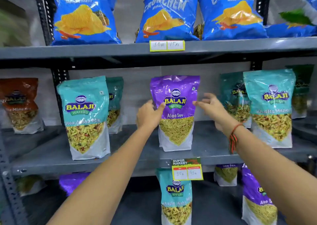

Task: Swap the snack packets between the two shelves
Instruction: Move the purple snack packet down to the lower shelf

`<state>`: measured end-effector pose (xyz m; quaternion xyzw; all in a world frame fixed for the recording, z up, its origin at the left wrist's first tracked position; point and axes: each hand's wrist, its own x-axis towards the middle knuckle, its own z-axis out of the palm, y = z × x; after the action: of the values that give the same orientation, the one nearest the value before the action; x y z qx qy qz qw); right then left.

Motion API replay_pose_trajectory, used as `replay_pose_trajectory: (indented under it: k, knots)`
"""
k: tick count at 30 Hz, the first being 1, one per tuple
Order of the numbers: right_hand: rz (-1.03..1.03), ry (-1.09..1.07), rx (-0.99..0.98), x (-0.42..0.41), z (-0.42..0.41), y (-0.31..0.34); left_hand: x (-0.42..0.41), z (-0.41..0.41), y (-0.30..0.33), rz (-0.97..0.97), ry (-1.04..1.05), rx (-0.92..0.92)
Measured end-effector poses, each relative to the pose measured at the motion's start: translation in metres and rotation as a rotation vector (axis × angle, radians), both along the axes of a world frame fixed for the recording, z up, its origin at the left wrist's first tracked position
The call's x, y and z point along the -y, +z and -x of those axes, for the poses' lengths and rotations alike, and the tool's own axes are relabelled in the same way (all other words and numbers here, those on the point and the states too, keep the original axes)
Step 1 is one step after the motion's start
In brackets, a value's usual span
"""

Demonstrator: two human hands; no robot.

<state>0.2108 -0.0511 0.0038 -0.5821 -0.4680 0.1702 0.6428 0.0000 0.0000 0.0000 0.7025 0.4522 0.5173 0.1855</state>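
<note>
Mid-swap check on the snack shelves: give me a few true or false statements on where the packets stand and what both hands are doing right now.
1. The purple packet stands upright on the middle shelf. True.
2. The right hand grips the purple packet firmly. False: its fingers are spread open beside the packet's right edge.
3. The left hand touches the purple packet's left side. True.
4. The top shelf holds green packets only. False: blue chip bags line it.
5. A teal packet stands on the bottom shelf under the price tag. True.
6. The right wrist is bare. False: a red thread band circles it.
</note>
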Motion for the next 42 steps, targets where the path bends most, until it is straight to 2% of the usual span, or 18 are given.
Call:
replay_pose_trajectory:
  k: [4, 7, 10, 15, 24, 28, 32, 35, 39, 42]
  knots:
    - [0.102, 0.092, -0.007, -0.018, 0.005, -0.028, -0.011, -0.010, -0.031, -0.029, 0.061, 0.163]
    - [0.021, -0.029, 0.018, -0.029, 0.004, -0.038, -0.020, -0.016, -0.042, -0.015, 0.078, 0.273]
    - [-0.042, -0.120, -0.003, -0.032, 0.004, -0.041, -0.023, -0.016, -0.042, -0.019, 0.093, 0.287]
    - [-0.101, -0.126, 0.012, -0.019, 0.017, -0.041, -0.015, -0.008, -0.045, -0.079, 0.115, 0.321]
    - [-0.224, 0.054, -0.077, 0.042, 0.084, -0.047, 0.048, 0.059, -0.057, -0.261, 0.107, 0.401]
    - [-0.191, 0.189, -0.101, 0.073, 0.120, -0.072, 0.083, 0.102, -0.088, -0.290, 0.097, 0.468]
    - [-0.084, 0.317, -0.121, 0.098, 0.146, -0.123, 0.106, 0.146, -0.151, -0.248, 0.118, 0.405]
    - [0.056, 0.384, -0.135, 0.102, 0.158, -0.174, 0.115, 0.166, -0.207, -0.141, 0.138, 0.379]
    - [0.219, 0.355, -0.095, 0.079, 0.168, -0.251, 0.105, 0.171, -0.279, 0.075, 0.234, 0.333]
    - [0.293, 0.303, -0.067, 0.048, 0.174, -0.294, 0.081, 0.169, -0.311, 0.164, 0.322, 0.266]
